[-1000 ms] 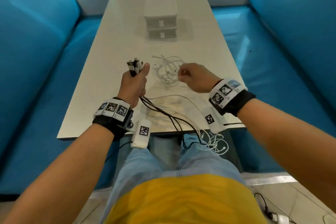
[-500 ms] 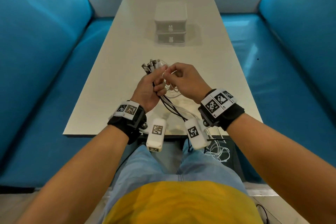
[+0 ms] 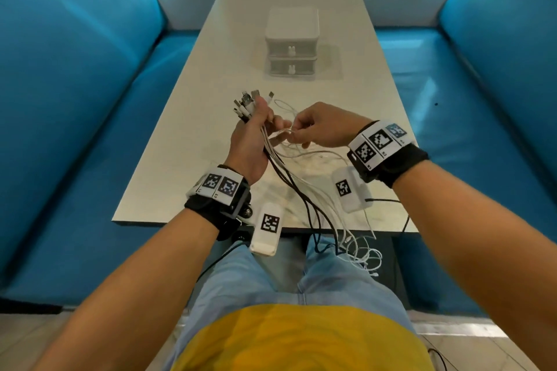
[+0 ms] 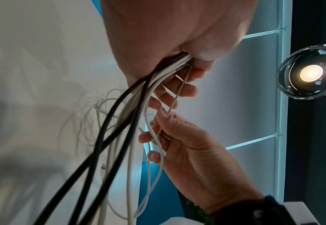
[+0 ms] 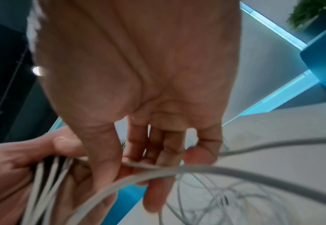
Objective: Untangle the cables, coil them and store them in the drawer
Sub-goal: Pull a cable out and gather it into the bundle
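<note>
My left hand (image 3: 256, 132) grips a bundle of black and white cables (image 3: 297, 187) in a fist above the near half of the table, their plug ends (image 3: 248, 102) fanned out above the thumb. The bundle trails off the table's front edge onto my lap (image 3: 358, 253). My right hand (image 3: 316, 129), just right of the left one, pinches a thin white cable (image 3: 283, 132) between its fingertips. In the left wrist view the cables (image 4: 131, 115) leave the left fist (image 4: 177, 38) and the right hand (image 4: 187, 146) holds white strands. A white two-drawer box (image 3: 291, 45), both drawers closed, stands farther back.
The long pale table (image 3: 187, 135) runs away from me between blue sofa seats (image 3: 90, 99) on both sides. Loose white cable loops (image 3: 304, 153) lie on the table under my right hand. White tagged sensor blocks (image 3: 266, 227) hang from both wrists.
My right hand came from the cable pile to the left hand and now pinches a white cable beside it. Both hands sit slightly farther apart than half a second ago.
</note>
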Available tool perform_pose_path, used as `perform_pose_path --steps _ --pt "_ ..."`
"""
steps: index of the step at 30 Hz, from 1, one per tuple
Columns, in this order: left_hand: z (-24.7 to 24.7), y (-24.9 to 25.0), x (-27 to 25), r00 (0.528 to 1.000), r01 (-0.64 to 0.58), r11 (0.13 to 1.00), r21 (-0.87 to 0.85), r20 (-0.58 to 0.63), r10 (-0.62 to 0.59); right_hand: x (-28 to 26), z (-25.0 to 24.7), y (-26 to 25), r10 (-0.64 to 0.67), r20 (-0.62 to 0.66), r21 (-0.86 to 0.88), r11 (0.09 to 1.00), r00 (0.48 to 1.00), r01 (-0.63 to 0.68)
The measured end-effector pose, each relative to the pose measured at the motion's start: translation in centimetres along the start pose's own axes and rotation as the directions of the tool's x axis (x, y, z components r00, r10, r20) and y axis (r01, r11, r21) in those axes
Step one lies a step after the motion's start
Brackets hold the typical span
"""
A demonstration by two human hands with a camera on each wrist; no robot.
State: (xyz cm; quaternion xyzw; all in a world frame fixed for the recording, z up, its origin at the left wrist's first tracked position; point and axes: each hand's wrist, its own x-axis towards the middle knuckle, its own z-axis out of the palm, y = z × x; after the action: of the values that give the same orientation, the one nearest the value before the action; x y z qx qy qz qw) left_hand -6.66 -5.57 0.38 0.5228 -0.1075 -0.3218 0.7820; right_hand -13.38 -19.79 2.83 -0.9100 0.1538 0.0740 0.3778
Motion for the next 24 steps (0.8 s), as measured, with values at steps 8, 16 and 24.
perform_pose_path --steps 8,16,24 --pt "-1.8 4.7 0.6 0.999 -0.038 0.969 -0.245 0.009 0.041 1.2 -1.4 4.7 0.151 -0.101 -0.417 0.891 0.983 -0.180" --pt "-1.5 3.8 1.8 0.998 0.023 0.996 0.091 0.057 -0.028 0.5 -2.6 4.4 -0.047 -0.275 -0.025 0.999 0.960 0.042" --pt "2.5 2.3 3.3 0.997 0.012 0.935 0.354 0.067 -0.039 -1.0 -4.2 1.0 -0.235 -0.369 0.196 0.926 0.899 0.323"
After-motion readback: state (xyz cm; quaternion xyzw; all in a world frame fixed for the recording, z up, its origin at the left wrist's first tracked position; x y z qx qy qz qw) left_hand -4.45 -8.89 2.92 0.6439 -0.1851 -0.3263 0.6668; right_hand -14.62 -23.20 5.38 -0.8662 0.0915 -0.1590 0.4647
